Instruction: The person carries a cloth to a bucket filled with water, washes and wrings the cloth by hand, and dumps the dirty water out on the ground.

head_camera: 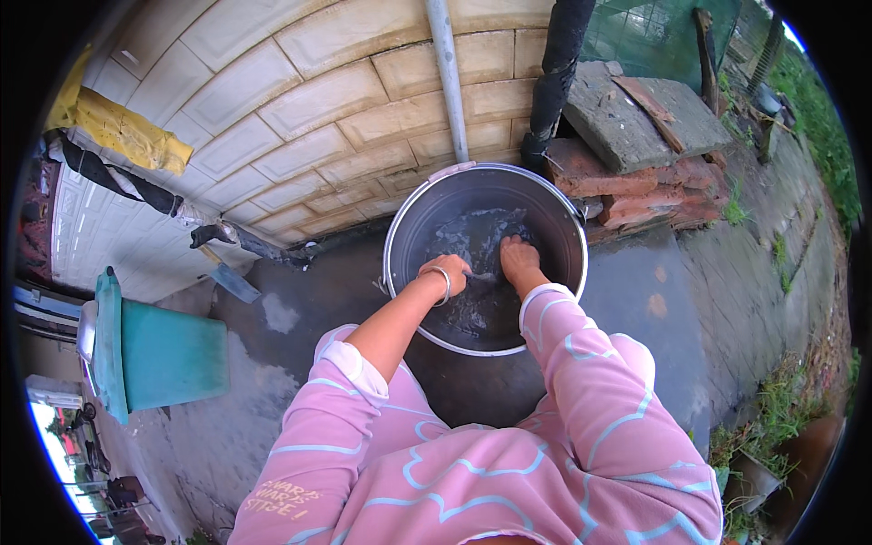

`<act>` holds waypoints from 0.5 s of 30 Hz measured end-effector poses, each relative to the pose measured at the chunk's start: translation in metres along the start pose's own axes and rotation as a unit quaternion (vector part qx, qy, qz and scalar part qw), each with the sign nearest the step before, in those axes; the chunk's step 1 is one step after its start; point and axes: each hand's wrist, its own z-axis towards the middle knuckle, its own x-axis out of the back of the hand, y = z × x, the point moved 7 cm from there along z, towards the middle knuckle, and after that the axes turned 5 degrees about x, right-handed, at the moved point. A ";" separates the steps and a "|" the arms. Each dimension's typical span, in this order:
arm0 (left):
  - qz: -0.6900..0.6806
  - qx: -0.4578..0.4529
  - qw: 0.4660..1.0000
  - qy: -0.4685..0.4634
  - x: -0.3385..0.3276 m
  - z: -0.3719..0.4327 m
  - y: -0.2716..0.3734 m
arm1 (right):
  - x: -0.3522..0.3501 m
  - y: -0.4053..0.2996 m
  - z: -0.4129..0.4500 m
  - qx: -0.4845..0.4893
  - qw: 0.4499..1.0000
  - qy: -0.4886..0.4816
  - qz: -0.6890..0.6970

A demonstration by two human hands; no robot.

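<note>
A large round metal bucket [409, 204] stands on the wet ground before me, its bail handle with a pinkish grip resting against the far rim. Rippling water [470, 228] lies inside, with dark wet material [482, 276], apparently cloth, partly under it. My left hand [446, 269], with a silver bangle at the wrist, is curled at the left of the bucket's inside, its fingers closed on the edge of that material. My right hand [520, 259] reaches down at the right, fingertips in the water. What those fingers touch is hidden.
A tiled wall [306, 136] rises behind the bucket, with a grey pipe [446, 75] running down it. Red bricks [654, 197] and a concrete slab [633, 116] are stacked at the right. A teal lidded bin [174, 354] and a flat-bladed tool [235, 283] are at the left.
</note>
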 end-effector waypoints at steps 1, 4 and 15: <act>0.003 -0.004 1.000 0.001 0.000 -0.001 0.004 | -0.014 0.006 0.002 -0.005 1.000 0.002 0.000; 0.025 -0.053 0.997 -0.053 -0.019 -0.007 0.000 | -0.062 -0.023 0.000 0.144 0.974 -0.146 -0.092; -0.062 -0.032 0.992 0.104 0.036 -0.004 -0.003 | 0.002 0.010 0.023 -0.043 0.946 -0.041 0.318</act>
